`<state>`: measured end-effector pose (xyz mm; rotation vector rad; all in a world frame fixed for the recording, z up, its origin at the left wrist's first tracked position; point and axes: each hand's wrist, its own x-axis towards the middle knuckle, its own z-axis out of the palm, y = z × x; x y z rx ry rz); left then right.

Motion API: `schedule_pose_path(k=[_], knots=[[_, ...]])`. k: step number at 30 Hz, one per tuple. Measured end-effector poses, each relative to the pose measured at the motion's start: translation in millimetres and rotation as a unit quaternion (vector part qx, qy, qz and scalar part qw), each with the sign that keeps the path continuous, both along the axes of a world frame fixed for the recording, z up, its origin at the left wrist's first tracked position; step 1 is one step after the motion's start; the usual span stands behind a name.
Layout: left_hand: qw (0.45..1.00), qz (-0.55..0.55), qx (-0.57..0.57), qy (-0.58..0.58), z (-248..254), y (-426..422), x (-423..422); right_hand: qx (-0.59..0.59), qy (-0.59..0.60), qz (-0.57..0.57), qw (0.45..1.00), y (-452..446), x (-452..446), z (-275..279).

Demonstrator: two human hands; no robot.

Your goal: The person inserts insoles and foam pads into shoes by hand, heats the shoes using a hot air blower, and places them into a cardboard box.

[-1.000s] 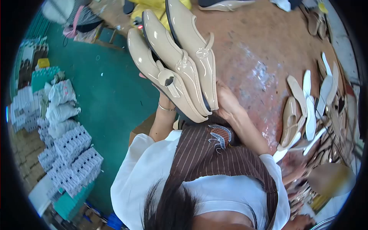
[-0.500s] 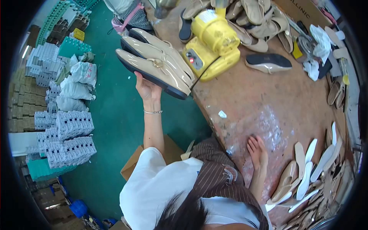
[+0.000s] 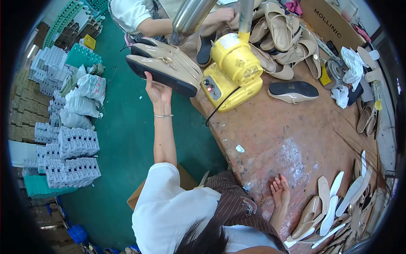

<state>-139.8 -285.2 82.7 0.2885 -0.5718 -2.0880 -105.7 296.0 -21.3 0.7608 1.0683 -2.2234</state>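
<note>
My left hand point(image 3: 160, 92) is stretched out beyond the table's left edge. It holds a bundle of glossy beige flat shoes point(image 3: 179, 70) with black soles, pressed side by side; the sole of the nearest one lies against my fingers. A small bow shows on one upper. My right hand point(image 3: 280, 191) rests low on the worktable point(image 3: 258, 131), palm turned up, fingers loosely curled and apart, with nothing in it. Close to the shoes stands a yellow heat-gun machine point(image 3: 237, 63) with a metal nozzle point(image 3: 188, 21) and a black cord.
Across the table a co-worker's arm point(image 3: 158, 27) reaches among piled beige shoes point(image 3: 279, 29). One shoe point(image 3: 292, 92) lies sole up. White insoles point(image 3: 329, 216) and more shoes crowd the lower right. A cardboard box point(image 3: 332, 21) stands behind; stacked shoe boxes point(image 3: 78, 144) line the green floor.
The view has shifted upward, bringing a co-worker's arm and the metal nozzle into sight. My left hand still holds the shoes, now tilted to show more sole. My right hand has turned palm up.
</note>
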Motion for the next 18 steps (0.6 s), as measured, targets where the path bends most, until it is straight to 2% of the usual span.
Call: schedule_pose_path(k=[13, 18], knots=[[0.999, 0.024, -0.038, 0.029, 13, 25, 34, 0.015, -0.006, 0.008, 1.0, -3, 1, 8], [0.997, 0.053, -0.018, 0.051, 24, 36, 57, 0.025, 0.0, 0.019, 1.0, -6, -1, 8]])
